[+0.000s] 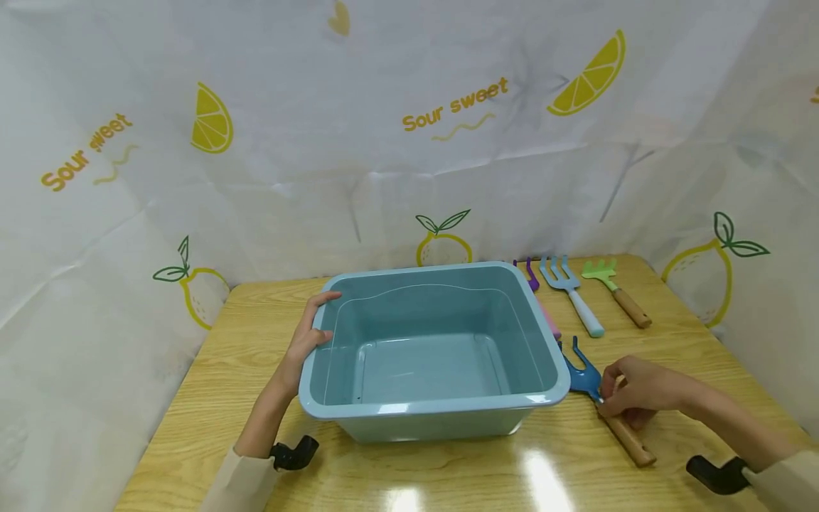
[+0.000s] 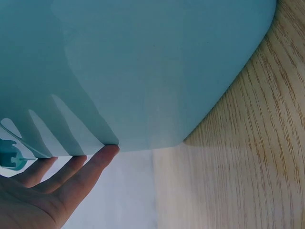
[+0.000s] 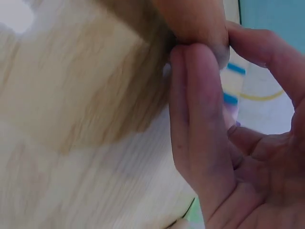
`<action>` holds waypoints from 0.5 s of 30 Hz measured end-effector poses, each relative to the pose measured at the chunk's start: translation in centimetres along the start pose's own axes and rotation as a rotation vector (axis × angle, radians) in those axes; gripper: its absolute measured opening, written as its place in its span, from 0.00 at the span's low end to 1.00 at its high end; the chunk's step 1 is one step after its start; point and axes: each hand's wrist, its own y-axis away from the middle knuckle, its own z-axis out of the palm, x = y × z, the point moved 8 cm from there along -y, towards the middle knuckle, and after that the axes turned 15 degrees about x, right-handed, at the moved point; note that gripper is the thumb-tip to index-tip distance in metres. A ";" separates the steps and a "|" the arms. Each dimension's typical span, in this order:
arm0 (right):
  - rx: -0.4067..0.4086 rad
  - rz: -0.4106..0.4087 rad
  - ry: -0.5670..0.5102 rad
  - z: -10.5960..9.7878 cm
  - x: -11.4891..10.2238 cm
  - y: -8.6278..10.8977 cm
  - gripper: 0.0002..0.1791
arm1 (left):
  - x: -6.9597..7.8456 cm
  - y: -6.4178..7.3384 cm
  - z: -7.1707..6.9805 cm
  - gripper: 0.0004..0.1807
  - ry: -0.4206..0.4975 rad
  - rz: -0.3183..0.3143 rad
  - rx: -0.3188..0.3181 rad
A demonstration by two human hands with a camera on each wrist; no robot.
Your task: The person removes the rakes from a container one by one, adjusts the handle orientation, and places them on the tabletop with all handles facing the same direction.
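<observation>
A light blue plastic basin [image 1: 422,410] stands on the table. My left hand [image 1: 306,348] holds its left rim, with thumb and a finger over the edge in the head view. In the left wrist view the other fingers [image 2: 86,174] press on the outer wall [image 2: 157,76]. To the right of the basin my right hand [image 1: 643,391] pinches the wooden handle of a blue garden hand fork [image 1: 585,378] close to its neck. The prongs point toward the back and overlap the basin's edge in this view. In the right wrist view, fingers [image 3: 202,95] and thumb meet on the handle [image 3: 195,19].
Along the back right lie a light blue hand rake [image 1: 579,302], a green rake with a wooden handle [image 1: 630,307] and a purple-pronged tool with a pink handle [image 1: 550,323], partly hidden by the basin. Behind the wooden table [image 1: 256,313] hangs a white lemon-print sheet [image 1: 307,128].
</observation>
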 end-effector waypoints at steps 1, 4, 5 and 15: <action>0.010 0.011 0.007 0.1 -0.1 0.0 0.10 | 0.0 0.0 0.0 0.38 0.000 0.001 0.000; 0.049 0.041 0.045 0.4 -0.3 -0.1 0.11 | 0.0 0.0 0.0 0.37 -0.001 0.002 0.001; 0.056 0.051 0.052 0.5 -0.4 -0.2 0.12 | 0.0 0.0 -0.1 0.37 -0.003 0.003 0.000; 0.044 0.037 0.015 1.9 -1.5 -0.1 0.12 | 0.2 0.0 0.0 0.36 -0.013 0.007 0.000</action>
